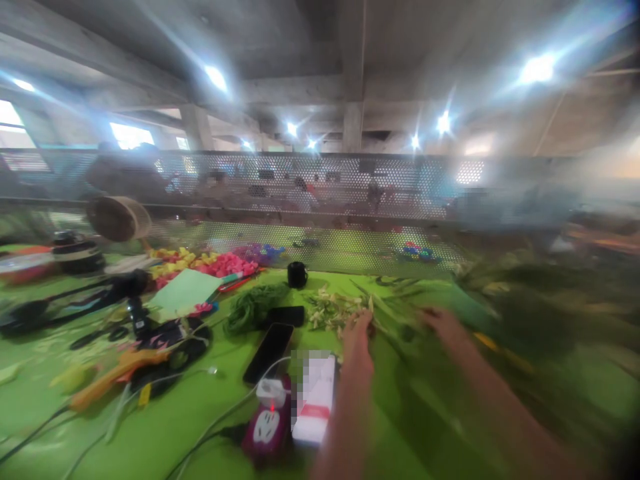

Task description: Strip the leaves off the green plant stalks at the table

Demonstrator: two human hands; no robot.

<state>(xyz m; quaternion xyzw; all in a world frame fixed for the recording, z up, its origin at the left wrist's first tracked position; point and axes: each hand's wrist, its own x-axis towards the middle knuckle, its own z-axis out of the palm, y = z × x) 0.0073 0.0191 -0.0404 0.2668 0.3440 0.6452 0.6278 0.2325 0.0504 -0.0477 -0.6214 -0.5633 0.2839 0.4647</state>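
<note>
My left hand (357, 328) is at the right edge of a small pile of pale yellow-green flower pieces (325, 310), fingers bent and close together. Whatever its fingertips grip is too blurred to name. Long thin green leaves (383, 310) lie just right of it. Farther right, my right hand (436, 319) reaches in over the green tabletop (400, 413), smeared by motion. Its fingers point left toward the leaves, and I cannot make out whether they hold anything. A bundle of dark green strands (254, 307) lies left of the flower pieces.
A lit phone (315, 400) and a purple power strip (267, 423) sit by my left forearm. Left are a dark phone (269, 352), an orange glue gun (117, 377) and pink petals (235, 265). A black mug (297, 274) stands before a perforated metal screen (310, 247).
</note>
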